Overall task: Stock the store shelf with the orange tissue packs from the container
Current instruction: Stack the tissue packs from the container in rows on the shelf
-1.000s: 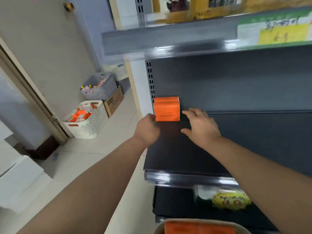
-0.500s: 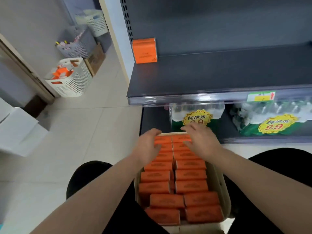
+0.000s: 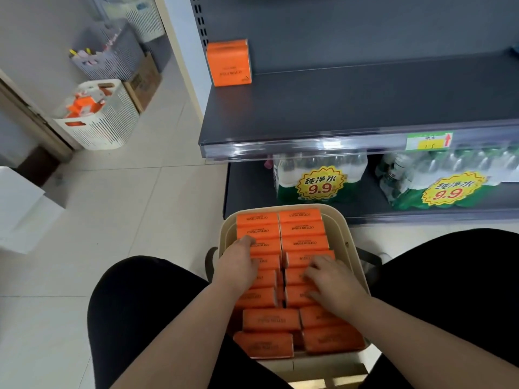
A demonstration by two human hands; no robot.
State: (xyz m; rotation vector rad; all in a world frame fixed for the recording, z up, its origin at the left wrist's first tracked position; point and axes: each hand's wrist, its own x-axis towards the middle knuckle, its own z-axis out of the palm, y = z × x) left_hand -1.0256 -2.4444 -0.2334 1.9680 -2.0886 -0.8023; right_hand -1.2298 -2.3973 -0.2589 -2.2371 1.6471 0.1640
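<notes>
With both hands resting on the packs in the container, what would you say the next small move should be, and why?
Probably close the left hand and right hand around the orange tissue packs under them and lift. Both hands lie flat on the packs in the beige container, gripping nothing, and the shelf holds only one stack at its back left corner.

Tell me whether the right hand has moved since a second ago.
Yes. The right hand left the shelf, where it was beside the shelved orange pack, and dropped onto the packs in the container.

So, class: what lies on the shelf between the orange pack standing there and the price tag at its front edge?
Head view: bare dark shelf between pack and tag.
</notes>
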